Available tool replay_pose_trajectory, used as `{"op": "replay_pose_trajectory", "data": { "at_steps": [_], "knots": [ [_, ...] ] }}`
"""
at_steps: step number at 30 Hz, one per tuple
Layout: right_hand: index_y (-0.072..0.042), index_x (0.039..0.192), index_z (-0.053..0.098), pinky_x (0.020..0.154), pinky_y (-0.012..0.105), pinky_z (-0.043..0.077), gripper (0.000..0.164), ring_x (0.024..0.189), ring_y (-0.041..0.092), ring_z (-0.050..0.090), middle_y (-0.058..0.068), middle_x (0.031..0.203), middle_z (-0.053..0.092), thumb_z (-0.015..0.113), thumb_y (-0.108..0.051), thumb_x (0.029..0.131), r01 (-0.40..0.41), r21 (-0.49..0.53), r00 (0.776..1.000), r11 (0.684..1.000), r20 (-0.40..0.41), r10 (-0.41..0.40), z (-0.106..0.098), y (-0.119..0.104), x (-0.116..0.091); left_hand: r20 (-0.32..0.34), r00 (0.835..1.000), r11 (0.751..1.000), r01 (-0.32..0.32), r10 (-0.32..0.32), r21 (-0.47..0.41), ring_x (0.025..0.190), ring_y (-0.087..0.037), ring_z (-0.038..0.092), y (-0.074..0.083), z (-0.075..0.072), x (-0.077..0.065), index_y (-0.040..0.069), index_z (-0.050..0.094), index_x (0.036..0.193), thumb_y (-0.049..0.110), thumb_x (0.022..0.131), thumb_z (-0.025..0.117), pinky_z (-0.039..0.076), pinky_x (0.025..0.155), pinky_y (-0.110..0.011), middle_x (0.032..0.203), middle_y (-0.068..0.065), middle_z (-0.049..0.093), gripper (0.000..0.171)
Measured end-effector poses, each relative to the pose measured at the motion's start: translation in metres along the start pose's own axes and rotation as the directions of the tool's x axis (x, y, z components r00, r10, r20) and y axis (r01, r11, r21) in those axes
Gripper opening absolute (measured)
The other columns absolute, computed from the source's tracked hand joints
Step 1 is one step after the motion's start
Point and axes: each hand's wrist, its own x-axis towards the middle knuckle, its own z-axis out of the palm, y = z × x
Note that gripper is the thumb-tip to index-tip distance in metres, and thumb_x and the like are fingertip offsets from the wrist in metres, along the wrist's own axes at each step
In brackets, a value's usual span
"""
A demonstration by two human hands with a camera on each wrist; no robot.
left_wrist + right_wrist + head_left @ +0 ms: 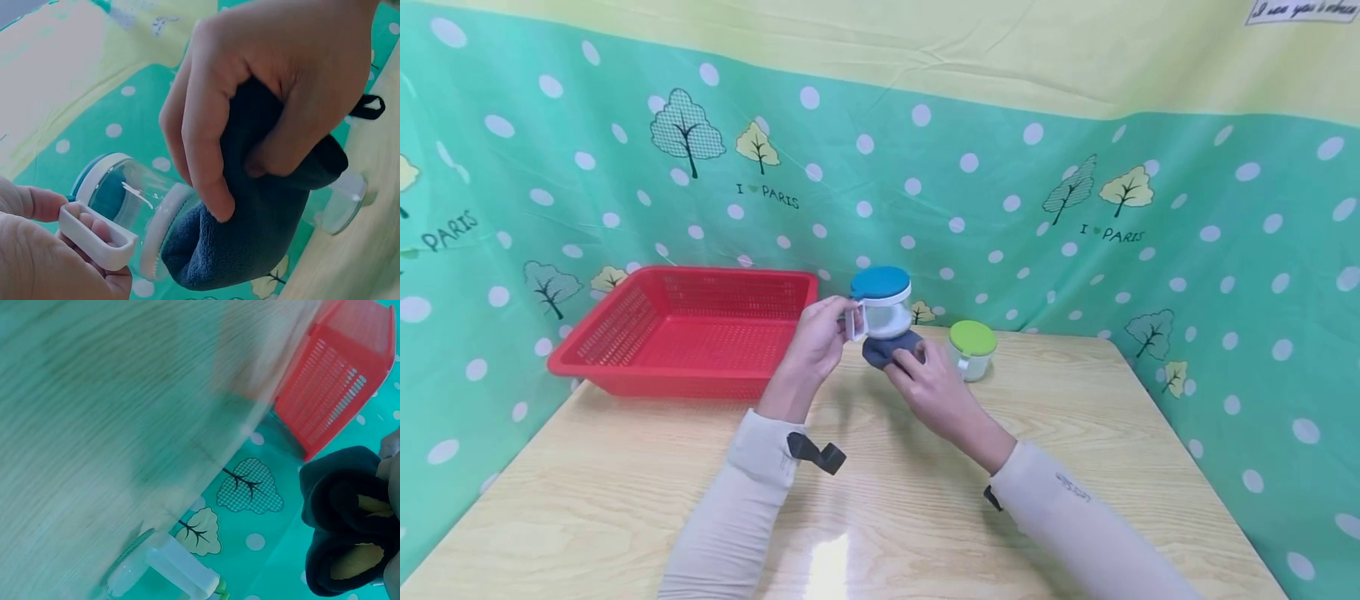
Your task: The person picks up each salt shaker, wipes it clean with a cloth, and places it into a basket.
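Observation:
A clear jar (pixel 891 318) with a blue lid (pixel 880 282) and a white handle (pixel 119 253) is held up above the table. My left hand (pixel 817 340) grips it by the handle. From the right, my right hand (pixel 934 387) pinches a folded dark blue cloth (pixel 250 234) that touches the jar's white-rimmed base. In the right wrist view the cloth (pixel 340 481) hangs in folds at the right edge, where only a little of the hand shows. Behind the right hand, a similar jar with a green lid (pixel 973 337) stands upright on the table.
A red perforated basket (pixel 647 383) sits at the back left of the wooden table (pixel 880 517); no contents show in it. A green dotted curtain (pixel 880 183) with printed trees hangs close behind the table and along its sides.

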Motion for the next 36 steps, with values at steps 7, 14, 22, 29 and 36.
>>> {"op": "replay_pose_trajectory", "data": {
  "at_steps": [7, 14, 22, 29, 36],
  "knots": [
    [-0.004, 0.103, 0.076, 0.073, 0.042, 0.051, 0.012, 0.084, 0.035, 0.058, 0.011, 0.105, 0.065, 0.072, -0.008, 0.092, -0.008, -0.062, 1.0, 0.998, -0.024, 0.006, 0.003, 0.006, 0.0, 0.032, 0.999, 1.0, -0.019, 0.018, 0.023, 0.068, -0.018, 0.051, 0.002, 0.002, -0.005, 0.007, 0.06, 0.065, -0.002, 0.097, 0.051, 0.044, 0.078, -0.03, 0.068, -0.004, 0.053, 0.035],
    [-0.005, 0.105, 0.076, 0.071, 0.044, 0.052, 0.015, 0.089, 0.039, 0.058, 0.013, 0.109, 0.065, 0.072, -0.009, 0.091, -0.02, -0.062, 1.0, 0.998, -0.003, 0.02, 0.0, 0.012, -0.007, 0.018, 1.0, 1.0, -0.008, 0.007, 0.022, 0.069, -0.018, 0.052, 0.002, 0.001, -0.003, 0.008, 0.062, 0.065, -0.003, 0.098, 0.05, 0.045, 0.077, -0.029, 0.072, -0.004, 0.052, 0.036],
    [-0.006, 0.106, 0.076, 0.07, 0.046, 0.051, 0.014, 0.09, 0.039, 0.059, 0.012, 0.109, 0.065, 0.069, -0.01, 0.094, -0.028, -0.082, 1.0, 0.996, 0.002, 0.028, -0.001, 0.011, -0.005, 0.023, 1.0, 1.0, -0.01, 0.01, 0.019, 0.069, -0.018, 0.052, 0.003, 0.002, -0.005, 0.007, 0.061, 0.065, -0.002, 0.098, 0.05, 0.044, 0.078, -0.03, 0.071, -0.004, 0.052, 0.036],
    [-0.006, 0.103, 0.076, 0.077, 0.047, 0.052, 0.012, 0.09, 0.038, 0.06, 0.011, 0.107, 0.066, 0.07, -0.01, 0.093, -0.019, -0.118, 0.999, 0.993, -0.03, 0.015, 0.005, 0.009, 0.003, 0.015, 1.0, 1.0, -0.005, 0.005, 0.025, 0.07, -0.019, 0.052, 0.004, 0.003, -0.006, 0.007, 0.061, 0.065, 0.0, 0.098, 0.051, 0.043, 0.078, -0.03, 0.07, -0.004, 0.052, 0.035],
    [-0.005, 0.102, 0.075, 0.073, 0.049, 0.053, 0.012, 0.09, 0.041, 0.06, 0.012, 0.106, 0.066, 0.069, -0.009, 0.093, -0.032, -0.081, 0.998, 0.996, -0.053, 0.028, 0.004, 0.013, -0.001, -0.016, 1.0, 1.0, 0.003, -0.003, 0.012, 0.072, -0.02, 0.052, 0.007, 0.0, -0.004, 0.007, 0.062, 0.067, 0.0, 0.098, 0.051, 0.044, 0.079, -0.031, 0.073, -0.005, 0.052, 0.033]
  ]
}}
